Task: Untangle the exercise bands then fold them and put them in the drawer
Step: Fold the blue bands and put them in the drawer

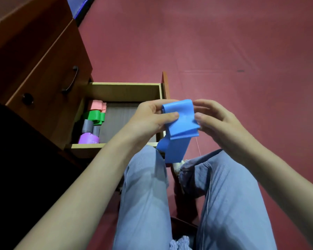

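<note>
Red floor (pixel 224 42) behind. Left grip (pixel 150 118) and right grip (pixel 219 120) pinch the band (pixel 179 123); its length hangs straight down beside the drawer (pixel 125 84).

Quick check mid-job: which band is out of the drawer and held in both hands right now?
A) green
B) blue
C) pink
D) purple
B: the left hand and right hand pinch the blue band above the lap, while the pink band, green band and purple band lie inside the open drawer.
</note>
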### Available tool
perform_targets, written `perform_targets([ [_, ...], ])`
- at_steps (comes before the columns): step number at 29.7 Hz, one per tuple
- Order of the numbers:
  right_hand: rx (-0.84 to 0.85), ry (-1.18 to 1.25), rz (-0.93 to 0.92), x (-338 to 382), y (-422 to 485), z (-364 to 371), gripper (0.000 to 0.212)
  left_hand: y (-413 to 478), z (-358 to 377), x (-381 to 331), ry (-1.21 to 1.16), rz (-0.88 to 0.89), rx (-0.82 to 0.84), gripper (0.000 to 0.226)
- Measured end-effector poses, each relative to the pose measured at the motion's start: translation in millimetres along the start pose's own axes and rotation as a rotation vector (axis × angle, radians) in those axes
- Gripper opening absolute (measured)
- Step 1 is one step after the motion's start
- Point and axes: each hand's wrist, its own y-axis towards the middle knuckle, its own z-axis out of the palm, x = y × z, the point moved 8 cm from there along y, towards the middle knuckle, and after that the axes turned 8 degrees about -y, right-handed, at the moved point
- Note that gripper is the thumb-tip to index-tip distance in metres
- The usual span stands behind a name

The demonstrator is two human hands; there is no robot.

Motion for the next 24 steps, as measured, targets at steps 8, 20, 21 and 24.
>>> perform_targets([
  [8,0.037,-0.053,-0.001,2.4,-4.6,16.5,0.017,-8.5,2.4,-15.5,0.092,0.145,0.027,0.031],
  [20,-0.173,-0.025,-0.130,0.4,0.7,1.9,0.030,-25.8,-3.3,67.1,-0.002,-0.224,-0.035,0.017],
  [21,-0.166,-0.062,-0.143,-0.1,1.3,2.5,0.032,-25.1,-7.0,69.4,0.001,-0.233,-0.060,0.018],
  [24,-0.109,-0.245,-0.203,-0.2,-0.3,11.0,0.038,-24.8,-12.8,71.9,-0.036,-0.254,-0.107,0.018],
])
